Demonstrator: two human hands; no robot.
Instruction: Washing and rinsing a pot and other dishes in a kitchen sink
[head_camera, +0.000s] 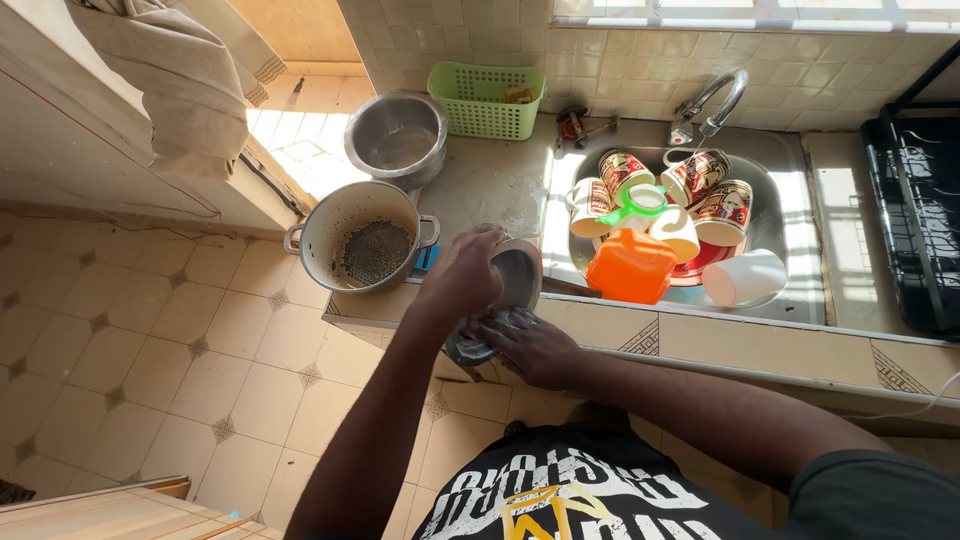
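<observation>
My left hand grips a small round grey bowl, tilted on edge over the counter's front edge. Just below it, my right hand presses a wet, soapy grey cloth against the bowl's underside. Both hands are left of the steel sink. The sink holds several patterned mugs, a white cup, an orange plastic container and a green-rimmed strainer.
A large pot with a dirty bottom sits on the counter's left corner, a steel pot behind it. A green basket stands against the tiled wall. A tap hangs over the sink. A black rack is at right.
</observation>
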